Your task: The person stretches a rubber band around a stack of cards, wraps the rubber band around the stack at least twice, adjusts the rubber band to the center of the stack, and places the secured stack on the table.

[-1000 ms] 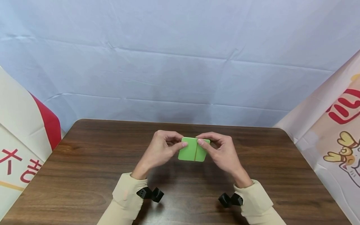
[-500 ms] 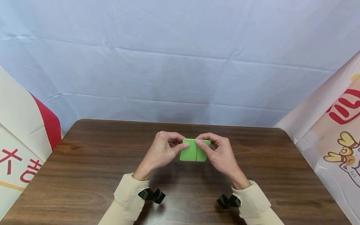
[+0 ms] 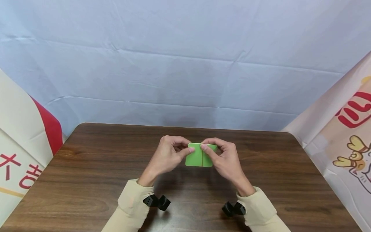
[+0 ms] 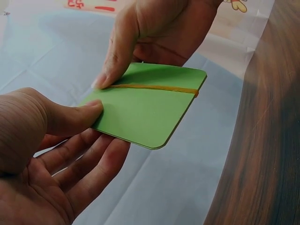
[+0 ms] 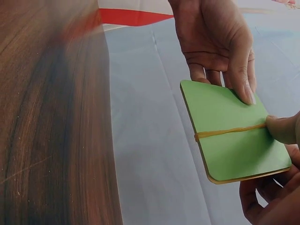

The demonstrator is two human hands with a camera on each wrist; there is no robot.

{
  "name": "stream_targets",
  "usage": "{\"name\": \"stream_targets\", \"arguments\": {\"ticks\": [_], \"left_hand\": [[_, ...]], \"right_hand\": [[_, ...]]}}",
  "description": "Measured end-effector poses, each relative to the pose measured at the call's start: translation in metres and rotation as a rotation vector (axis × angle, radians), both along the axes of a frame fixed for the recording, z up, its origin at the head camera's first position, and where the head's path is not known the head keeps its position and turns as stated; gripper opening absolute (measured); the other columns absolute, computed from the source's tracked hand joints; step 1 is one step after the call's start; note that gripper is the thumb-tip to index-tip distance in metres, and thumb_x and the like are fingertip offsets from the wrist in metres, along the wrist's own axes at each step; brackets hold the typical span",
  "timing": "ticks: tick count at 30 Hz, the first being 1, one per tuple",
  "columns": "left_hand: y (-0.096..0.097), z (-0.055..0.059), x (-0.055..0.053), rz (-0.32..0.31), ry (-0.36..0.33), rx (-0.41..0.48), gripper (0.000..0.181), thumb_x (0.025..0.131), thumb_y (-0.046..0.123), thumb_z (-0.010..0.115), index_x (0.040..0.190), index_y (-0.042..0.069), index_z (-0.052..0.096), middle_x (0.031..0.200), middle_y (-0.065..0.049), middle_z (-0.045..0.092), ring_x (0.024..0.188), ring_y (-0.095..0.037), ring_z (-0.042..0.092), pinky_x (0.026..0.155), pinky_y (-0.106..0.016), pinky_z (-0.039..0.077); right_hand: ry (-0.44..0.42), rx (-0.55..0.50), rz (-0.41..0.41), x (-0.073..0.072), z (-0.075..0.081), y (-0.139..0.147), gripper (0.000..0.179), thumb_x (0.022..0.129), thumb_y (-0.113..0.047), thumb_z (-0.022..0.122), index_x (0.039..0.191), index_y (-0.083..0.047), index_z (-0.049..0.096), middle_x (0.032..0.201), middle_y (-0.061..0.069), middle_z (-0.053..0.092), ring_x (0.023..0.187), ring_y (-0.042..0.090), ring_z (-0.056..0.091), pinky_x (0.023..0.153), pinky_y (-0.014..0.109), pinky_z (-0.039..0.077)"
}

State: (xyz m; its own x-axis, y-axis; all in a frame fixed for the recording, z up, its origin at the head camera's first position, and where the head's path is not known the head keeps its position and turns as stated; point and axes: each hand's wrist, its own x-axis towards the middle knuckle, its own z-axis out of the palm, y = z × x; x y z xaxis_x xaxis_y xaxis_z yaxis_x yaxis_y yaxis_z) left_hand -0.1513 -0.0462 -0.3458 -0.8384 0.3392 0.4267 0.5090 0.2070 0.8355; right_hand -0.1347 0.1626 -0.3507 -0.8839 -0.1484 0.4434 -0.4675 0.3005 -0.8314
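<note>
Head view: the pad (image 3: 194, 160), green, is just right of and below the middle of the frame, held up over the table (image 3: 87, 177). It looks wider than tall, its long axis running left to right and nearly level, its flat face towards the camera. A yellow band (image 3: 202, 159) loops round it, crossing the face from top to bottom near its middle. The left hand (image 3: 168, 156) pinches the pad's upper left, thumb on the face, fingers behind. The right hand (image 3: 227, 161) pinches the top edge, thumb tip at the band's upper end. Left wrist view: the pad's free edge faces lower right. Right wrist view: that edge faces left, and a tan layer shows beneath the green.
</note>
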Motion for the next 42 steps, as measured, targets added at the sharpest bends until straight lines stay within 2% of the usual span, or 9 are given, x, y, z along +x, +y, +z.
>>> {"name": "stream_targets", "arguments": {"ticks": [12, 19, 27, 42], "left_hand": [[0.0011, 0.0002, 0.0002, 0.01, 0.022, 0.0, 0.004, 0.088, 0.002, 0.079, 0.091, 0.003, 0.078, 0.08, -0.003, 0.073, 0.065, -0.01, 0.067, 0.059, -0.028, 0.056], [0.0022, 0.0004, 0.0013, 0.01, 0.021, 0.0, 0.003, 0.088, 0.003, 0.079, 0.091, 0.003, 0.078, 0.079, -0.003, 0.073, 0.064, -0.016, 0.068, 0.057, -0.035, 0.056], [0.0027, -0.0004, 0.001, 0.005, 0.04, -0.007, 0.004, 0.087, 0.003, 0.079, 0.091, 0.002, 0.078, 0.079, -0.002, 0.073, 0.064, -0.008, 0.066, 0.058, -0.026, 0.055], [0.0021, -0.0007, 0.0016, -0.018, 0.028, -0.004, 0.004, 0.088, 0.003, 0.079, 0.092, 0.004, 0.078, 0.08, -0.002, 0.073, 0.067, -0.009, 0.066, 0.06, -0.027, 0.057]], "right_hand": [[0.017, -0.048, -0.017, -0.001, -0.0025, -0.0034, 0.003, 0.093, -0.007, 0.074, 0.095, -0.004, 0.075, 0.086, 0.007, 0.071, 0.063, 0.015, 0.062, 0.056, 0.027, 0.054], [0.019, -0.043, -0.032, -0.0003, -0.0017, -0.0031, 0.003, 0.093, -0.007, 0.075, 0.093, -0.005, 0.076, 0.085, 0.007, 0.071, 0.062, 0.014, 0.059, 0.053, 0.026, 0.052], [0.009, -0.038, -0.031, 0.0005, -0.0012, -0.0037, 0.004, 0.093, -0.007, 0.074, 0.094, -0.005, 0.078, 0.086, 0.008, 0.073, 0.061, 0.014, 0.059, 0.052, 0.028, 0.052], [0.001, -0.039, -0.004, 0.0009, -0.0005, -0.0024, 0.005, 0.093, -0.006, 0.074, 0.095, -0.004, 0.078, 0.086, 0.009, 0.074, 0.058, 0.015, 0.059, 0.051, 0.027, 0.05]]}}
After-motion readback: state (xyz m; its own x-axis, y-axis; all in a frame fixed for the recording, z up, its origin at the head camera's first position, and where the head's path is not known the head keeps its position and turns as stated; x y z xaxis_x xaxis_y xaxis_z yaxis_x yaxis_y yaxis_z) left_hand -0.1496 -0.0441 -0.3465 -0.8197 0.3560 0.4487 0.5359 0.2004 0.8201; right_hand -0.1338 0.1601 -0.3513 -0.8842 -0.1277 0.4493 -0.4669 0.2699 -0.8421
